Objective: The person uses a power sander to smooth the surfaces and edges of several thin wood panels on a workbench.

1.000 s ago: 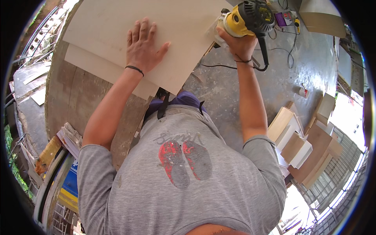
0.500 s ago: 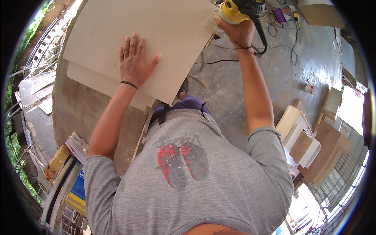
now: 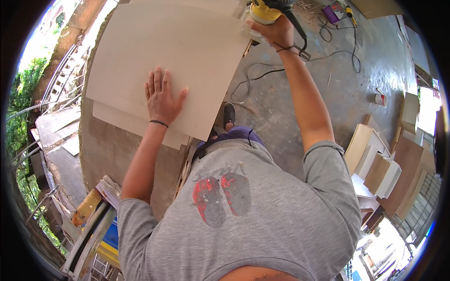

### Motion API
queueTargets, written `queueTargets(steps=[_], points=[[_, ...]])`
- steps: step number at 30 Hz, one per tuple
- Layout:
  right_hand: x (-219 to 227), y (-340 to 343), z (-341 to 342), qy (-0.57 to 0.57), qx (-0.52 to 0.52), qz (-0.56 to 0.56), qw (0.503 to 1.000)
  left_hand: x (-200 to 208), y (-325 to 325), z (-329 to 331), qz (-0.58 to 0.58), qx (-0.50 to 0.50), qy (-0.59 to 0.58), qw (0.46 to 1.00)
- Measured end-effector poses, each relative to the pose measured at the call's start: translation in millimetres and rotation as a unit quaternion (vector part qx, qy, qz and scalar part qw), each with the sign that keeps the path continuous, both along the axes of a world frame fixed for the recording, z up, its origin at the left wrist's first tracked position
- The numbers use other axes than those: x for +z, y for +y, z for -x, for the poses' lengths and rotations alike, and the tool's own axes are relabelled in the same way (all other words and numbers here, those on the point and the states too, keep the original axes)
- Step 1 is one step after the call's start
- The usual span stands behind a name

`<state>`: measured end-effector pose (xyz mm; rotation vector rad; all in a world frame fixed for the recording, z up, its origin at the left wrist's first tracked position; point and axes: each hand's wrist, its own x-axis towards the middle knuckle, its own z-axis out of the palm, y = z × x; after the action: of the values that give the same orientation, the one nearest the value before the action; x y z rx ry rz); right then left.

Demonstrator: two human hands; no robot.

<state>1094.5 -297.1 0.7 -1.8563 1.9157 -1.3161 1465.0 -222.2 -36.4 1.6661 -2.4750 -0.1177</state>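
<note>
My left hand (image 3: 163,99) lies flat on a large pale board (image 3: 197,56), its fingers stretched forward and the thumb out to the right. My right hand (image 3: 277,33) grips a yellow and black trim router (image 3: 263,13) at the board's far right edge. A clear plastic part shows at the router's base. The upper frame edge cuts off the top of the tool, and its bit is hidden. Beneath the large board, another pale sheet (image 3: 123,124) sticks out on the near left side. Both rest on a worn brown worktable (image 3: 112,154).
A dark power cord (image 3: 262,72) loops over the grey floor right of the table. Farther off lie a purple box (image 3: 333,14) and a red and white can (image 3: 380,99). Wooden cabinet parts (image 3: 370,159) stand at right. My shoe (image 3: 229,114) is close to the board's edge.
My view has turned, so the board and my left hand appear lower. My right hand and the router have moved slightly farther along the board's edge. My shoe shows more.
</note>
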Motion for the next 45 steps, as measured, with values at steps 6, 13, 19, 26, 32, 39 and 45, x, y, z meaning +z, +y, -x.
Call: queueTargets(steps=[6, 13, 19, 26, 32, 39, 45], points=[[1, -26, 20, -0.02, 0.006, 0.076, 0.997, 2, 1, 0, -0.001, 0.002, 0.007, 1.0], [16, 6, 41, -0.06, -0.044, 0.062, 0.995, 1, 0, 3, 0.008, 0.004, 0.021, 1.0], [-19, 100, -15, -0.029, 0.075, -0.033, 0.996, 3, -1, 8, 0.008, 0.015, 0.032, 0.999], [-64, 198, -124, -0.415, 0.079, -0.156, 0.893, -11, -37, 38, 0.012, 0.066, 0.07, 0.995], [-65, 202, -134, -0.359, 0.067, -0.193, 0.911, -12, -35, 42, 0.017, 0.058, 0.046, 0.997], [-53, 137, -93, -0.011, 0.082, -0.084, 0.993, -7, -32, 42, 0.018, 0.053, 0.036, 0.998], [15, 73, -68, -0.08, 0.098, 0.011, 0.992, -1, -30, 42, 0.005, 0.048, 0.028, 0.998]])
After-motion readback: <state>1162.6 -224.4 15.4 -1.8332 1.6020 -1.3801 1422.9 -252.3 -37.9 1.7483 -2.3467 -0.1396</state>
